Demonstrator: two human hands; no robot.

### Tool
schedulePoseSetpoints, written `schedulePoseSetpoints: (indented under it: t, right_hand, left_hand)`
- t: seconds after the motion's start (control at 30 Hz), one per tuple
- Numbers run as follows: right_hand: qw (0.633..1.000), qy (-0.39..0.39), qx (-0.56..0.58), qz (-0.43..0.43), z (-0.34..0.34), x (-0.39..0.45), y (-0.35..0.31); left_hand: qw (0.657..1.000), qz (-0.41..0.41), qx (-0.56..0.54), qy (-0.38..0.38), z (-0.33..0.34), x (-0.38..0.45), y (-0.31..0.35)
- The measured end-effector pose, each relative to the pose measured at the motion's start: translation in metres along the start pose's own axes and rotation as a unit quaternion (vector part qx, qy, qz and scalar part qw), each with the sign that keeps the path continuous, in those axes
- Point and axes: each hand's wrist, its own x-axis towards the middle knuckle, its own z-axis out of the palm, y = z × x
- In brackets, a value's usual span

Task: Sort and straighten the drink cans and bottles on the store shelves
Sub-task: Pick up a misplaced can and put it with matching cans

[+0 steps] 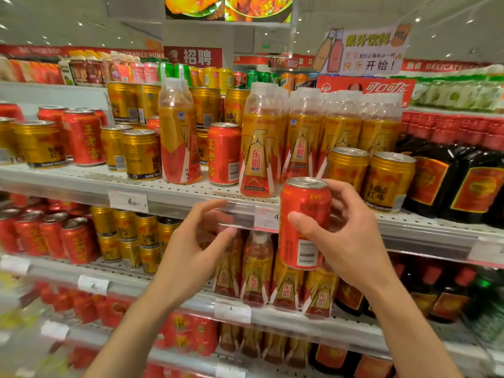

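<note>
A person's right hand (351, 241) grips a red can (304, 222) upright at centre right of the frame, in front of the edge of the shelf (81, 181). The left hand (196, 241) hovers just left of it, fingers loosely spread and holding nothing. Gold cans (371, 175) and bottles (259, 143) stand behind.

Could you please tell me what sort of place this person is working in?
Most likely a supermarket drinks aisle: tiered shelves packed with canned and bottled drinks, price tags along the shelf edges, and a hanging promotional sign. The right hand holds a red can.
</note>
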Motion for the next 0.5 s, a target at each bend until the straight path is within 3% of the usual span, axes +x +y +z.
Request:
schedulePoseSetpoints:
  t: [0.23,0.5]
  right_hand:
    - [0.995,0.002,0.021,0.095,0.057,-0.042,0.024]
    - [0.979,0.093,0.013,0.182,0.156,-0.081,0.032]
  left_hand:
    - [0.994,-0.097,-0.043,-0.001,-0.039,-0.035,-0.059]
    - [0.988,-0.131,-0.067,-0.054,-0.128,-0.033,-0.129]
